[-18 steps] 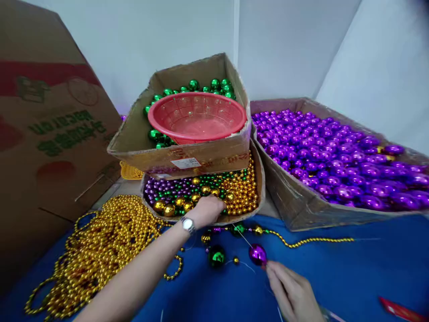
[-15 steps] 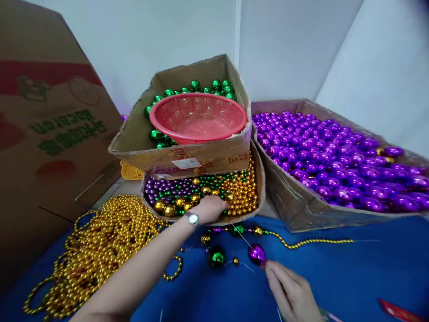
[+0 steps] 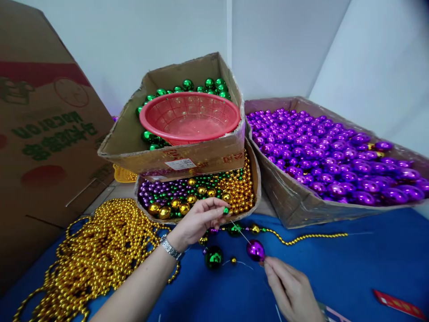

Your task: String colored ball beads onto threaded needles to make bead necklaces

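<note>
My left hand (image 3: 203,218), with a watch on its wrist, pinches a small green bead (image 3: 225,210) between thumb and fingertips, just above the front edge of the bead box (image 3: 197,220). Lower right, my right hand (image 3: 291,286) is closed at the near end of a shiny purple ball (image 3: 255,250). From that ball a thin stiff wire or needle (image 3: 239,231) sticks out up and left toward the green bead, apart from it. Behind lies a strand with a large green ball (image 3: 213,257) and a gold bead chain (image 3: 301,237). A loose-looking gold bead (image 3: 233,260) sits on a thin thread.
A carton of green balls (image 3: 170,158) bearing a red plastic basket (image 3: 191,118) rests over the bead box. At right stands a carton of purple balls (image 3: 288,214). Gold bead chains (image 3: 103,255) are heaped at left beside a tall carton (image 3: 50,147). A red packet (image 3: 398,305) lies lower right.
My left hand has come up and back from among the beads in the box, now with a green bead in its fingertips. My right hand stays nearly in place with the purple ball.
</note>
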